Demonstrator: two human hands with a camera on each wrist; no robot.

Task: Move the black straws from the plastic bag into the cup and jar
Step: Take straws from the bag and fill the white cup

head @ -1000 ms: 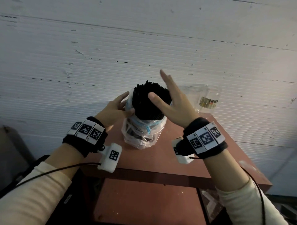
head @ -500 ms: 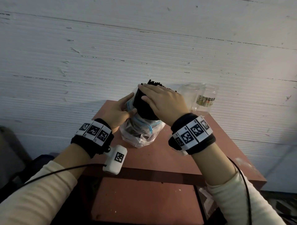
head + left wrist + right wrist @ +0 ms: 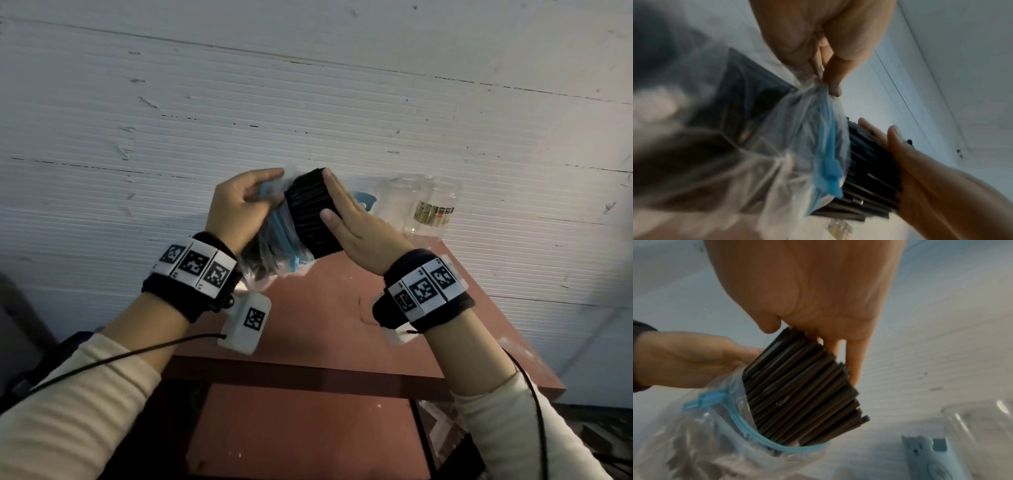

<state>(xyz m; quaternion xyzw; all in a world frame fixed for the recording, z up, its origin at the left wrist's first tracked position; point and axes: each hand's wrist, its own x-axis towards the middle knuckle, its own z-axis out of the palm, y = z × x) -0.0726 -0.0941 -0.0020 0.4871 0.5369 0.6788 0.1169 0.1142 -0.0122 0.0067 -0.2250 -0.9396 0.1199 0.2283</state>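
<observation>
Black straws [image 3: 310,216]: thick tight bundle, tilted, its upper part poking out of the clear plastic bag [image 3: 270,246] with a blue zip strip, mid-frame in the head view, lifted off the table. Bag bottom hangs crumpled toward centre-left; more dark straws show blurred inside.

Your left hand [image 3: 239,205] pinches the bag's rim between thumb and fingers, at the left of the bundle. Your right hand [image 3: 356,222] lies along the bundle's right side, fingers straight and pressed flat on the straws, thumb touching the lower front; not curled round them.

Clear cup [image 3: 399,202] and labelled jar [image 3: 433,212] stand right of centre at the table's far edge, near your right hand but apart from it. A light blue object [image 3: 929,456] lies beside the cup; can't tell what it is. Reddish-brown table [image 3: 329,329], lower shelf beneath it, white ribbed wall [image 3: 308,102] behind.
</observation>
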